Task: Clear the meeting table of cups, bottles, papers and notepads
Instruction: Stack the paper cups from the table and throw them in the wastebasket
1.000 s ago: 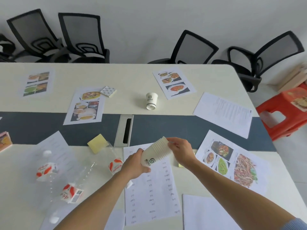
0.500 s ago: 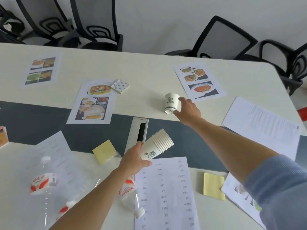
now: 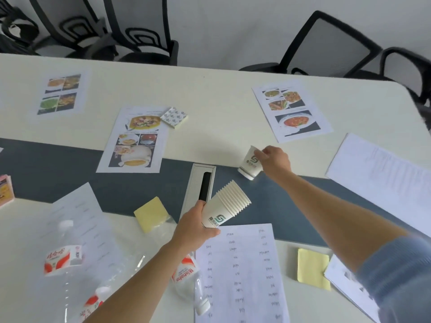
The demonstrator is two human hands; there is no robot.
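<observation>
My left hand (image 3: 194,226) grips a stack of several nested white paper cups (image 3: 227,206), tilted with the rims up and to the right, above the table's dark centre strip. My right hand (image 3: 274,159) reaches further out and holds a single white paper cup (image 3: 250,163) by its rim; the cup is tilted, its base close to the table. Clear plastic bottles with red labels lie at the near left (image 3: 63,255) and under my left forearm (image 3: 189,280). Printed papers (image 3: 242,273) and yellow notepads (image 3: 151,214) are scattered across the table.
A grey cable hatch (image 3: 198,190) sits in the dark strip beside my left hand. Photo printouts (image 3: 291,110) and a patterned notepad (image 3: 174,117) lie on the far half. Black mesh chairs (image 3: 326,45) line the far edge. A pink object (image 3: 5,190) is at the left edge.
My right hand closed on the single cup and drew it toward me, tilting it off its spot. My left hand kept the cup stack in about the same place.
</observation>
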